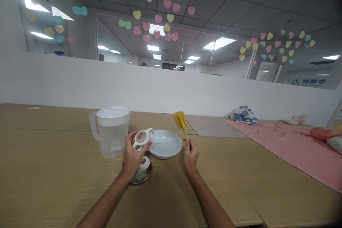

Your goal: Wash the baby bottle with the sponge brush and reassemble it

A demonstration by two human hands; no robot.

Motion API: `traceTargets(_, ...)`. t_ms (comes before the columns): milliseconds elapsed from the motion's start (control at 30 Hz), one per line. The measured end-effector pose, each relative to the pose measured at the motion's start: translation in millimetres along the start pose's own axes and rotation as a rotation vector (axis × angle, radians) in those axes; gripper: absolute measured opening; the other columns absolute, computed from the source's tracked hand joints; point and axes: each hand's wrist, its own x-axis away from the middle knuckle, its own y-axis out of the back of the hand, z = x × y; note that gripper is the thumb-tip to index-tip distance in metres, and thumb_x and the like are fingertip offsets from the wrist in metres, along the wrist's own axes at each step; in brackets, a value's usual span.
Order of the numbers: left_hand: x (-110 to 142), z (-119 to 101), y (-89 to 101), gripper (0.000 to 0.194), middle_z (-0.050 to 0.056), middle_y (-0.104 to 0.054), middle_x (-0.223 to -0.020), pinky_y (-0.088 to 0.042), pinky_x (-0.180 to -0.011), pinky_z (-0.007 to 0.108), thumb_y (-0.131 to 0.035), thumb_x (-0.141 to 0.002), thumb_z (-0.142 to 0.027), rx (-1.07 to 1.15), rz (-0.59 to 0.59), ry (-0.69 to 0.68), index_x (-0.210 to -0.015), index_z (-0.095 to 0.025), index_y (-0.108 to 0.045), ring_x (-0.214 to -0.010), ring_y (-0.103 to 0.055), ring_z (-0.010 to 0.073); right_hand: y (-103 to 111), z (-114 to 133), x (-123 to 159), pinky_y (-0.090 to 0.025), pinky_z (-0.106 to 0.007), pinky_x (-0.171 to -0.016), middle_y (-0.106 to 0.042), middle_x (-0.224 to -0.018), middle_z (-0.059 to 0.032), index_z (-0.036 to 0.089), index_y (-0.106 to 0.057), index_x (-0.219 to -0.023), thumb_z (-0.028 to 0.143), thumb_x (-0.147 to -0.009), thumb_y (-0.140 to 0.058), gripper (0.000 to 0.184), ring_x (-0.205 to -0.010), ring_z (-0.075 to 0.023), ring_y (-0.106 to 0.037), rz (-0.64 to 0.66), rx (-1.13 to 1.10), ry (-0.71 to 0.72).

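Observation:
My left hand (133, 155) is closed around a white plastic lid (141, 136) with a round window and a carrying loop. My right hand (191, 153) pinches the thin green handle of a yellow sponge brush (181, 120), its head up. Between the hands sits a white bowl (165, 153); a thin line, hard to make out, crosses in front of it. Under my left hand stands a shallow metal dish (138, 183), partly hidden, with small white and clear plastic parts (144, 162) in it. Left of that hand is a lidded clear pitcher (113, 133).
The brown table (66, 178) meets a white wall (160, 89) below windows with heart-shaped notes. At the right lies a pink cloth (288, 149), with a blue-and-white cloth bundle (243, 115) behind it. A flat light-coloured piece (33, 108) lies far left.

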Motion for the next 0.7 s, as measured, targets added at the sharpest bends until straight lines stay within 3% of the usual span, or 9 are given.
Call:
traceTargets(167,-6,17,6.5,0.051,0.008,-0.062,-0.105,-0.047,-0.085,0.037,-0.069,-0.067,-0.044,-0.216,-0.022,-0.156,-0.108,-0.019,-0.051,-0.097,-0.059,0.0226,0,5,8,-0.044,-0.024,-0.060,-0.061,-0.074,-0.0048,0.015,-0.064,-0.087,0.033,-0.086,-0.045,0.025,-0.066,-0.0144,-0.056,0.148,0.053,0.334)
traceTargets(267,-8,24,9.8,0.046,0.008,-0.063,-0.105,-0.046,-0.085,0.037,-0.066,-0.071,-0.043,-0.297,-0.016,-0.265,-0.109,-0.020,-0.053,-0.097,-0.058,0.0226,-2,6,11,-0.045,-0.022,-0.058,-0.060,-0.074,-0.0043,0.018,-0.067,-0.094,0.030,-0.083,-0.051,0.022,-0.065,-0.0131,-0.057,0.162,0.143,0.469)
traceTargets(500,-12,31,17.4,0.037,0.009,-0.065,-0.106,-0.042,-0.087,0.037,-0.061,-0.078,-0.036,-0.443,0.056,-0.564,-0.110,-0.019,-0.054,-0.099,-0.058,0.0233,1,8,8,-0.041,-0.019,-0.053,-0.054,-0.066,-0.0014,0.019,-0.070,-0.092,0.026,-0.079,-0.058,0.019,-0.057,-0.0093,-0.052,0.000,0.273,0.620)
traceTargets(700,-11,29,19.2,0.035,0.009,-0.065,-0.108,-0.041,-0.087,0.037,-0.057,-0.081,-0.036,-0.472,0.089,-0.549,-0.112,-0.020,-0.053,-0.099,-0.057,0.0237,2,11,11,-0.042,-0.022,-0.055,-0.056,-0.068,-0.0031,0.019,-0.070,-0.088,0.025,-0.078,-0.058,0.017,-0.059,-0.0114,-0.053,-0.044,0.272,0.630)
